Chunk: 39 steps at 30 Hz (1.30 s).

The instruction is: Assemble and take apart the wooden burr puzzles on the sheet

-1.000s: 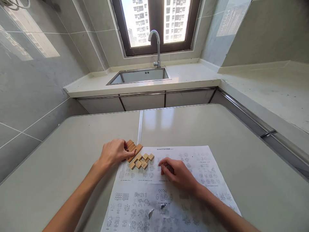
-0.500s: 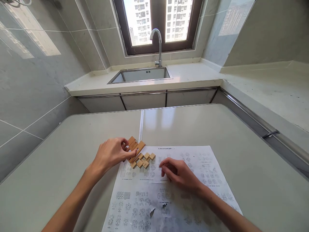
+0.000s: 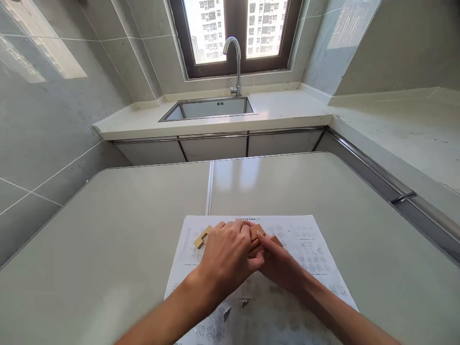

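Note:
Reddish-brown wooden blocks (image 3: 257, 232) sit between my two hands above the printed sheet (image 3: 298, 258). My left hand (image 3: 228, 247) reaches over them from the left, fingers curled round the blocks. From the right, my right hand (image 3: 275, 256) grips the same blocks, its thumb on top. A lighter wooden piece with a notch (image 3: 201, 238) sticks out to the left of my left hand, over the sheet's upper left part. How many blocks lie under the fingers is hidden.
The sheet, with small line drawings and two torn spots, lies on a pale table (image 3: 143, 206). Beyond the table are a counter (image 3: 287, 103), a sink (image 3: 212, 115) and a tap (image 3: 237, 67) below a window.
My left hand has moved right with the brown blocks and met my right hand, which now grips them too. The small light blocks seen before are mostly covered or out of sight.

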Each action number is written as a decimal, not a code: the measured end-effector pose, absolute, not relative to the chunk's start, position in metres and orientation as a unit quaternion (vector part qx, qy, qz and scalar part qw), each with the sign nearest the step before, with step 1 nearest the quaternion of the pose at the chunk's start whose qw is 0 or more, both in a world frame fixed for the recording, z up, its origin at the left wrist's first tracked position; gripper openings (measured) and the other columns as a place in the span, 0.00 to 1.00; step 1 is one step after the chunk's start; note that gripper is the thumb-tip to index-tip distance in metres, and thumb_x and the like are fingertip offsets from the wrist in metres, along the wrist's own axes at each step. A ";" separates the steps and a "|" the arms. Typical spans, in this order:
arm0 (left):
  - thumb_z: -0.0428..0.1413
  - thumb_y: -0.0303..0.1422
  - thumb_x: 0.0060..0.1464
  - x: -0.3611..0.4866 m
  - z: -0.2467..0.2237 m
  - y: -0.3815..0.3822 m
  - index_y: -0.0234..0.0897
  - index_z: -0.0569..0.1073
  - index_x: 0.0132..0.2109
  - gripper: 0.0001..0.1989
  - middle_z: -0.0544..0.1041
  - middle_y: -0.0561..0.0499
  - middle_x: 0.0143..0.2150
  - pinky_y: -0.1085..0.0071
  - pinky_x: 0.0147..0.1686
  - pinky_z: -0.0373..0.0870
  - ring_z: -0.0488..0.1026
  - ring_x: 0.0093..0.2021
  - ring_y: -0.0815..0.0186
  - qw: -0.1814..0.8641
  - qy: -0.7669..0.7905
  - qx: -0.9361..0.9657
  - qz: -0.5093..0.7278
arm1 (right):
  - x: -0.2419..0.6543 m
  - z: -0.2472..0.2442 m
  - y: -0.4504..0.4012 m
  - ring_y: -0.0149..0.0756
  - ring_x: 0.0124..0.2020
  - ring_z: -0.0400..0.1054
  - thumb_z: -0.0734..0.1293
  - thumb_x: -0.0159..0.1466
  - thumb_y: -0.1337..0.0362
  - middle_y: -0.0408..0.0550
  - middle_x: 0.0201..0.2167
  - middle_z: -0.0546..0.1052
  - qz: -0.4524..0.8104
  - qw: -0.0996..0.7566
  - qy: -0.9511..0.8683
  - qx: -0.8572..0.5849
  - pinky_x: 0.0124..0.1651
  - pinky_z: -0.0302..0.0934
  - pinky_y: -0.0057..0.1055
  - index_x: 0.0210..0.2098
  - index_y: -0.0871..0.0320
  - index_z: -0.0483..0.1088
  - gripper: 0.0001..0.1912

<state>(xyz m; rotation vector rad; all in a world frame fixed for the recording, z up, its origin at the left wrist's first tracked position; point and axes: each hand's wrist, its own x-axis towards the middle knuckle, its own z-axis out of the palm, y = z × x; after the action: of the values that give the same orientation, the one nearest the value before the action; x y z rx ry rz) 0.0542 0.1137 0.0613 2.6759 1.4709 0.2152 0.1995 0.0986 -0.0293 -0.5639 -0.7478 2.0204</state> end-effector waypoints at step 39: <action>0.47 0.46 0.72 0.007 0.004 0.121 0.38 0.71 0.38 0.19 0.75 0.55 0.24 0.72 0.29 0.69 0.73 0.23 0.67 0.451 0.453 0.674 0.370 | 0.220 -0.029 0.125 0.47 0.55 0.77 0.70 0.69 0.56 0.55 0.47 0.84 0.807 0.464 -0.220 -0.291 0.66 0.64 0.43 0.47 0.61 0.81 0.15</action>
<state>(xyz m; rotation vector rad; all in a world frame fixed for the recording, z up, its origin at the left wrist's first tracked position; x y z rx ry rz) 0.0073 0.1208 0.0045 1.6663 1.1201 0.9133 0.2198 0.1247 -0.0286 -0.7161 -0.5394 1.9833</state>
